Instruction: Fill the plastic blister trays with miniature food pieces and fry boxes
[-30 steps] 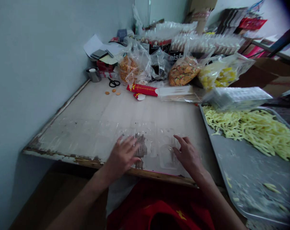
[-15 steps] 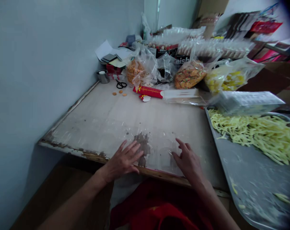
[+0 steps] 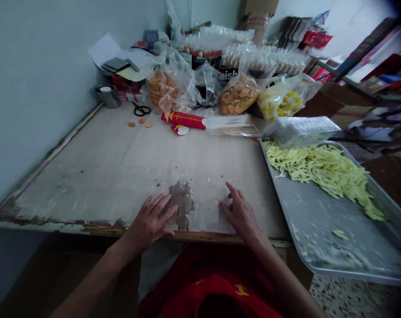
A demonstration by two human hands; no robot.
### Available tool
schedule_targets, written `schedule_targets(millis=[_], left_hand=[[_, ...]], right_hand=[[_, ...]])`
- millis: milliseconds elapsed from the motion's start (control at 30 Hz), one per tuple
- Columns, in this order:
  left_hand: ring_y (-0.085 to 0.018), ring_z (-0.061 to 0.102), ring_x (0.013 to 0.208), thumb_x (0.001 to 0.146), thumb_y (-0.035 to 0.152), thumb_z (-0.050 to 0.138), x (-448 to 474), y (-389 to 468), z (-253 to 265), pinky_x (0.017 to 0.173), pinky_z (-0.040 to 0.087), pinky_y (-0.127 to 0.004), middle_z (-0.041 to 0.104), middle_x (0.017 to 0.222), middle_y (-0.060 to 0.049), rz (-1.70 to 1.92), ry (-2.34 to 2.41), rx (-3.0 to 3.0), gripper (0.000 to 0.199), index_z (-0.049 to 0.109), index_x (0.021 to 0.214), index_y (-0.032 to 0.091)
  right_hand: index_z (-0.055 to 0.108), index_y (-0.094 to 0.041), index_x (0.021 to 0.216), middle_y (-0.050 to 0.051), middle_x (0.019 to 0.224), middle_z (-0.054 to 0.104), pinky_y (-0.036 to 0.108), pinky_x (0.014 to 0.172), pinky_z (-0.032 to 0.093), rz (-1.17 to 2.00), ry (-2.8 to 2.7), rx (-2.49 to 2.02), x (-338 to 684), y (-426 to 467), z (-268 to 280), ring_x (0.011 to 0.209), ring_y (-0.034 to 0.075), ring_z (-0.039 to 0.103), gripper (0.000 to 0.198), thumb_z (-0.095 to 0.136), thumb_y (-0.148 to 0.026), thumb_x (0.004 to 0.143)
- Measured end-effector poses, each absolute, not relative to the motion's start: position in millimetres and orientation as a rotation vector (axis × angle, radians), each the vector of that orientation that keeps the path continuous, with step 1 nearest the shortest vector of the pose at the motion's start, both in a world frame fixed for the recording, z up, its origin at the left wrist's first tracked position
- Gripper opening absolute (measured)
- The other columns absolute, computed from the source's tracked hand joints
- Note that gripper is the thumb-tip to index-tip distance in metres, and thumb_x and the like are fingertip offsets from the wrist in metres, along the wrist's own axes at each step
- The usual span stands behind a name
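Near the front edge of the white worn table [image 3: 114,154], my left hand [image 3: 150,223] lies with its fingers spread, beside a dark bare patch [image 3: 183,201] in the surface. To the right of that patch rests my right hand [image 3: 240,216], its index finger stretched forward and thumb apart, the other fingers partly curled. Neither hand holds anything that I can see. A grey metal tray [image 3: 306,221] with a heap of pale yellow strips [image 3: 319,165] stands right of my right hand, apart from it. Further back lies a red-and-white carton sleeve [image 3: 187,119] with a clear film end.
Black scissors [image 3: 141,109], small orange-brown discs [image 3: 142,120] and a metal cup [image 3: 109,97] are at the back left. Behind lie plastic bags of orange snacks [image 3: 239,98] and yellow pieces [image 3: 283,104]. A clear plastic box [image 3: 303,130] overlaps the tray's far end.
The view has turned to the right, so the table and its things appear further left and more of the tray shows. Both hands keep about the same pose on the table.
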State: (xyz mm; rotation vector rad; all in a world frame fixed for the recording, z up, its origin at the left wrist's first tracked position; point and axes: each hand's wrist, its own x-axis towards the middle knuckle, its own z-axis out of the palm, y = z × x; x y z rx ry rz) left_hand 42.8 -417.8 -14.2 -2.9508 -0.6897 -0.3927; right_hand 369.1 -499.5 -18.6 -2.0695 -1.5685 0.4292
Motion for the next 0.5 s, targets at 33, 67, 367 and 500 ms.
schedule_targets(millis=[33,67,367,500], left_hand=[[-0.040,0.039,0.145,0.090,0.060,0.058,45,-418,-11,0.117,0.030,-0.061,0.044,0.154,-0.025,-0.410,-0.675,-2.953,0.071,0.053,0.146,0.018],[-0.040,0.038,0.145,0.089,0.062,0.059,48,-419,-8,0.118,0.028,-0.062,0.045,0.154,-0.025,-0.443,-0.666,-2.960,0.072,0.054,0.145,0.017],[-0.028,0.071,0.110,0.090,0.035,0.071,74,-430,-10,0.124,0.013,-0.066,0.077,0.113,-0.008,-0.828,-0.413,-3.063,0.035,0.069,0.123,0.021],[-0.028,0.072,0.108,0.090,0.040,0.070,70,-427,-11,0.125,0.014,-0.062,0.075,0.120,-0.008,-0.833,-0.339,-2.993,0.042,0.067,0.128,0.022]], right_hand=[[0.038,-0.019,0.153,0.012,0.112,0.061,0.037,0.075,0.051,0.445,-1.548,-2.057,370,-501,-19,0.079,0.022,0.062,0.066,0.054,-0.024,0.089],[0.037,-0.019,0.154,0.011,0.112,0.061,0.037,0.075,0.052,0.456,-1.528,-2.043,370,-501,-20,0.078,0.022,0.062,0.067,0.055,-0.025,0.090],[0.029,-0.019,0.158,0.014,0.121,0.058,0.040,0.084,0.054,0.546,-1.453,-1.976,376,-500,-14,0.086,0.023,0.063,0.081,0.067,-0.016,0.086],[0.026,-0.018,0.159,0.018,0.128,0.057,0.044,0.092,0.052,0.633,-1.450,-1.984,379,-511,5,0.100,0.027,0.064,0.081,0.069,-0.020,0.091]])
